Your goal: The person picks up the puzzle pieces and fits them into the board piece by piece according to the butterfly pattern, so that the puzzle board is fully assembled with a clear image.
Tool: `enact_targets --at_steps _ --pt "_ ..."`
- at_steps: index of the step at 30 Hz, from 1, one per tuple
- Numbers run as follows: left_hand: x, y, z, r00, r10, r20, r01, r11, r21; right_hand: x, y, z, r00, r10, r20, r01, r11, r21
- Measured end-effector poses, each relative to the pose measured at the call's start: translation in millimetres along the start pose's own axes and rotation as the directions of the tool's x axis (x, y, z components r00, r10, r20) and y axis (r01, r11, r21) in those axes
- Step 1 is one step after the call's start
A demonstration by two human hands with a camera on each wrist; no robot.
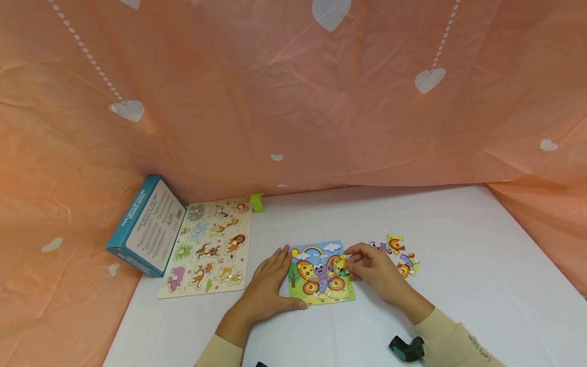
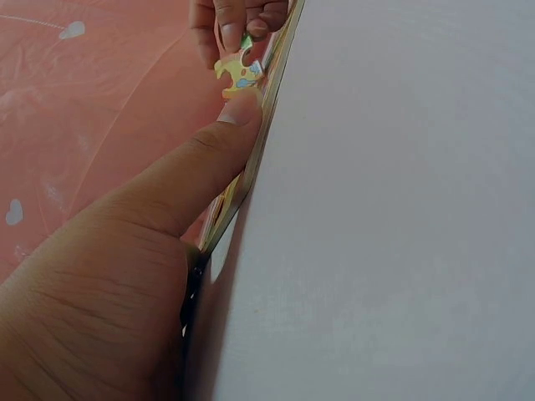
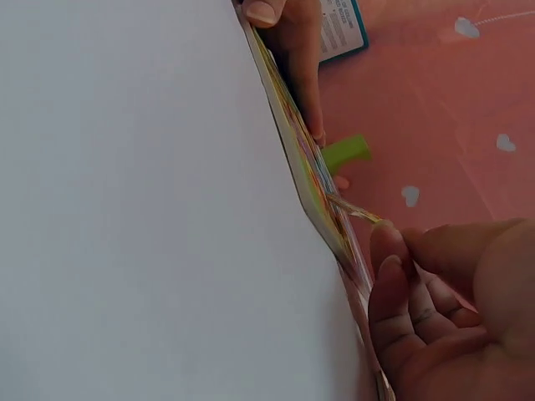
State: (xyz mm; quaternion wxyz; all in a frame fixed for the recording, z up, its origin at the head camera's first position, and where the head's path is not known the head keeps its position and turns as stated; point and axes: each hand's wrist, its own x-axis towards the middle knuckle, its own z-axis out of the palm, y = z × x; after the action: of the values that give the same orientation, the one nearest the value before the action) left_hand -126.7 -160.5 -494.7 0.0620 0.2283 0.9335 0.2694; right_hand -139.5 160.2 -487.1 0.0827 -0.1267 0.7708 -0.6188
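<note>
A square butterfly jigsaw puzzle [image 1: 323, 280] lies on the white table in the head view. My left hand [image 1: 267, 288] rests along its left side, fingers stretched up to the top left corner and thumb at the bottom edge. From the right, my right hand [image 1: 379, 271] pinches a yellow puzzle piece [image 2: 241, 75] between thumb and fingers, over the butterfly's right wing. In the right wrist view, that piece is tilted, one end at the puzzle's surface. Several loose puzzle pieces [image 1: 396, 244] lie just beyond the right hand, partly hidden by it.
Left of the puzzle lies a wooden animal board [image 1: 208, 278]. Beside it a blue box [image 1: 153, 229] stands tilted near the orange curtain [image 1: 293, 102]. A green block [image 1: 257, 203] is at the board's far corner. A black device [image 1: 406, 349] sits by the right sleeve.
</note>
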Motion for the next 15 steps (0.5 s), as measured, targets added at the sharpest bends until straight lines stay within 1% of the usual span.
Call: enact_targets --at_steps 4,6,12,15 --pt "0.3 0.0 0.1 1.000 -0.003 0.004 0.003 1.000 0.002 0.1 1.5 4.8 1.000 -0.020 0.015 0.020 1.000 -0.009" --pt "0.2 -0.2 0.1 1.000 -0.004 0.005 0.004 1.000 0.005 -0.2 1.7 6.5 1.000 -0.022 0.012 0.023 0.999 -0.037" --pt "-0.4 -0.1 -0.4 1.000 -0.020 0.023 0.020 1.000 0.015 -2.0 -0.3 10.1 1.000 -0.018 -0.017 0.017 0.995 -0.100" --pt "-0.5 -0.1 -0.4 1.000 -0.020 0.022 0.020 1.000 0.011 -3.2 -1.5 11.6 0.999 -0.039 -0.036 0.033 0.988 -0.150"
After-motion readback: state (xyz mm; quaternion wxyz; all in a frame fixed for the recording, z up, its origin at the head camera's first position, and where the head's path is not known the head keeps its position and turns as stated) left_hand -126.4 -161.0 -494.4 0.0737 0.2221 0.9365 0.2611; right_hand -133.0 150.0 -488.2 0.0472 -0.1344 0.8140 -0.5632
